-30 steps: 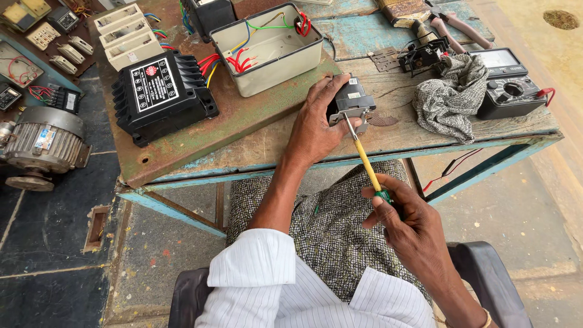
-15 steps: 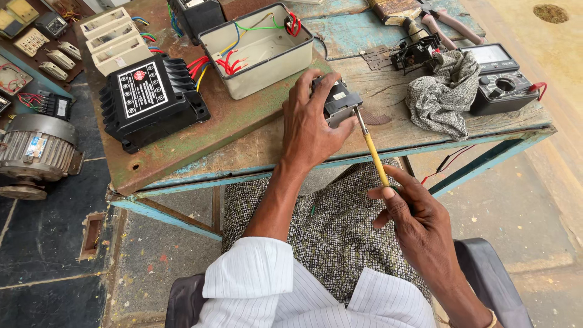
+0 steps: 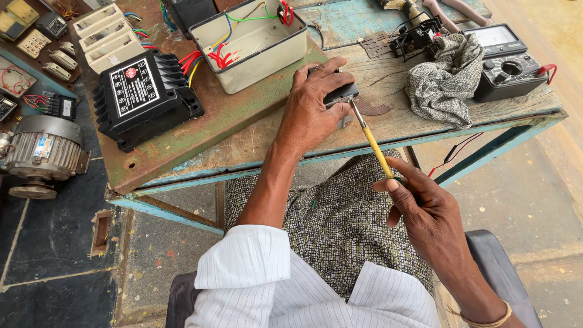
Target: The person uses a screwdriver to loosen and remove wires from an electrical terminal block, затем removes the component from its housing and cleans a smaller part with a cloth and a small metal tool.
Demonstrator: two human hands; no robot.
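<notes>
My left hand (image 3: 313, 109) grips a small dark electrical part (image 3: 340, 94) and holds it down on the worn wooden workbench (image 3: 267, 140). My right hand (image 3: 425, 209) holds a yellow-handled screwdriver (image 3: 375, 146) below the bench's front edge. The screwdriver's metal tip meets the right side of the part. My fingers cover most of the part.
A black finned unit (image 3: 146, 94) and an open beige box with coloured wires (image 3: 252, 39) sit at the back left. A grey cloth (image 3: 446, 76) and an analogue meter (image 3: 507, 67) lie at the right. An electric motor (image 3: 39, 152) rests on the floor.
The view has shifted, so the bench sits higher in frame. Both hands keep their hold; the screwdriver stays at the part, with the right hand a little lower and further right.
</notes>
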